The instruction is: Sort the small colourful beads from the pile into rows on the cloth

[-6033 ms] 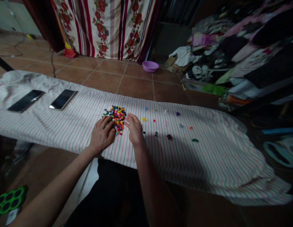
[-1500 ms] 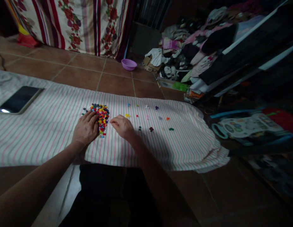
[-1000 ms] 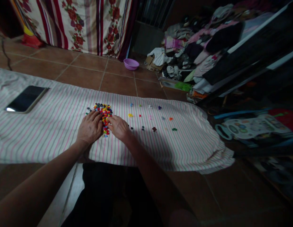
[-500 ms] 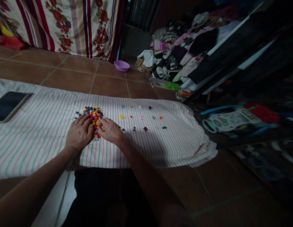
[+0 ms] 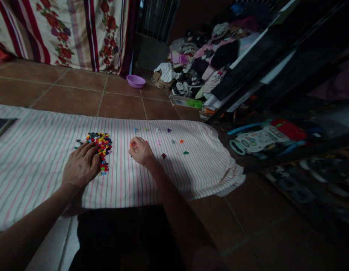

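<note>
A heap of small coloured beads lies on a pink-and-green striped white cloth spread over the floor. My left hand rests flat on the cloth with its fingers on the heap's left edge. To the right of the heap, my right hand has its fingers pinched around an orange bead. Single beads lie scattered on the cloth beyond and to the right of that hand.
A phone's corner shows at the left edge. A purple bowl sits on the brown tiles by a flowered curtain. Piled clothes and a toy fill the right side.
My right hand has left the bead heap and moved right, closing on an orange bead. My left hand stays on the heap. The view has swung to the right.
</note>
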`<state>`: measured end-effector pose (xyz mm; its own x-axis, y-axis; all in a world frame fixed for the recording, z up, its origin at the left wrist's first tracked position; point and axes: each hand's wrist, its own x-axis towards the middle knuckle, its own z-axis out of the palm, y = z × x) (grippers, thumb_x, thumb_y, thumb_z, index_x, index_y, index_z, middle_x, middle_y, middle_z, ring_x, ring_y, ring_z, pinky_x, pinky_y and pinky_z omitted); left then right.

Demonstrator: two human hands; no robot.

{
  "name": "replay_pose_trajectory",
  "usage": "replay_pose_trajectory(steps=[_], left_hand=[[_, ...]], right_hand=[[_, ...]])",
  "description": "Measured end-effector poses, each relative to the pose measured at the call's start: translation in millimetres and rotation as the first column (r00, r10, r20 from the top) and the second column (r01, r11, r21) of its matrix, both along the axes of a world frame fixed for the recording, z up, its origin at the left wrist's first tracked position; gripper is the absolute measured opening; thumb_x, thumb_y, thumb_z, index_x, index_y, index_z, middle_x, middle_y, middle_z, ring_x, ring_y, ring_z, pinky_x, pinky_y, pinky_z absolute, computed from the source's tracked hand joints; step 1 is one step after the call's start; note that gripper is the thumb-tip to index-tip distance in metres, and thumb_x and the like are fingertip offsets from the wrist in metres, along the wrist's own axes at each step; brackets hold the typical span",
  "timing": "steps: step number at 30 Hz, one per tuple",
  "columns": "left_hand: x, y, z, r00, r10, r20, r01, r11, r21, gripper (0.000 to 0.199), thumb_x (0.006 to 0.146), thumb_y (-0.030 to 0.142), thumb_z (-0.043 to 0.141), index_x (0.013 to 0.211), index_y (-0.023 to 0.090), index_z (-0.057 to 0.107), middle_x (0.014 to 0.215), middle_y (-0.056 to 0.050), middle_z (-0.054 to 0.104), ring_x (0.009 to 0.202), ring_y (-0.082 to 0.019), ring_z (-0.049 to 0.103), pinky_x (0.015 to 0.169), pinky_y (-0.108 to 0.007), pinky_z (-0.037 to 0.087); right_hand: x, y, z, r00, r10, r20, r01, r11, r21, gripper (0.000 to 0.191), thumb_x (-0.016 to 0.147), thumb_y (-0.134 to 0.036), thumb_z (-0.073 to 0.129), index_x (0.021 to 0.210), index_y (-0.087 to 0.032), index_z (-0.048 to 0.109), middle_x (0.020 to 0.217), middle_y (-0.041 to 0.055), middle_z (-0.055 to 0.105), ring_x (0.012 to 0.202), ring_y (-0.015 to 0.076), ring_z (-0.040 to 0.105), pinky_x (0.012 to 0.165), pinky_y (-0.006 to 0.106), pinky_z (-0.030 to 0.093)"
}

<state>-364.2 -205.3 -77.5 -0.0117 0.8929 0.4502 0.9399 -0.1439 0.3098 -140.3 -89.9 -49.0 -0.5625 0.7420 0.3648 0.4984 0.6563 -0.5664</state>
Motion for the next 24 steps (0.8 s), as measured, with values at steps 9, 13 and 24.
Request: replay_pose_trajectory(steps=[9, 13, 24], left_hand=[[5, 0, 0.4, 0.997, 0.067, -0.033, -0.066, 0.997, 0.028, 0.039, 0.092, 0.037, 0.033, 0.115, 0.017, 0.058, 0.126, -0.015, 0.061, 0.133, -0.032, 0.044, 0.108, -0.051, 0.037], [4, 0, -0.6, 0.995, 0.082, -0.053, -0.08, 0.996, 0.05, 0.04, 0.093, 0.037, 0.031, 0.117, 0.017, 0.057, 0.126, -0.014, 0.061, 0.133, -0.031, 0.045, 0.108, -0.051, 0.038], [3, 0, -0.3, 0.995, 0.076, -0.065, -0.075, 0.997, 0.009, 0.043, 0.095, 0.037, 0.03, 0.118, 0.014, 0.058, 0.13, -0.018, 0.059, 0.135, -0.034, 0.042, 0.107, -0.054, 0.038]], right_hand=[[90, 40, 13.5, 0.884, -0.465, -0.042, 0.467, 0.883, 0.04, 0.013, 0.079, -0.019, 0.049, 0.086, -0.017, 0.061, 0.083, 0.005, 0.064, 0.074, 0.0151, 0.059, 0.074, 0.026, 0.047], [136, 52, 13.5, 0.709, -0.705, 0.027, 0.702, 0.709, 0.062, 0.021, 0.081, -0.021, 0.049, 0.092, -0.016, 0.066, 0.086, 0.0077, 0.067, 0.078, 0.018, 0.06, 0.077, 0.029, 0.046], [181, 55, 2.0, 0.463, -0.857, 0.224, 0.866, 0.492, 0.093, 0.031, 0.084, -0.019, 0.046, 0.098, -0.02, 0.074, 0.088, 0.009, 0.071, 0.08, 0.0201, 0.062, 0.07, 0.029, 0.042]])
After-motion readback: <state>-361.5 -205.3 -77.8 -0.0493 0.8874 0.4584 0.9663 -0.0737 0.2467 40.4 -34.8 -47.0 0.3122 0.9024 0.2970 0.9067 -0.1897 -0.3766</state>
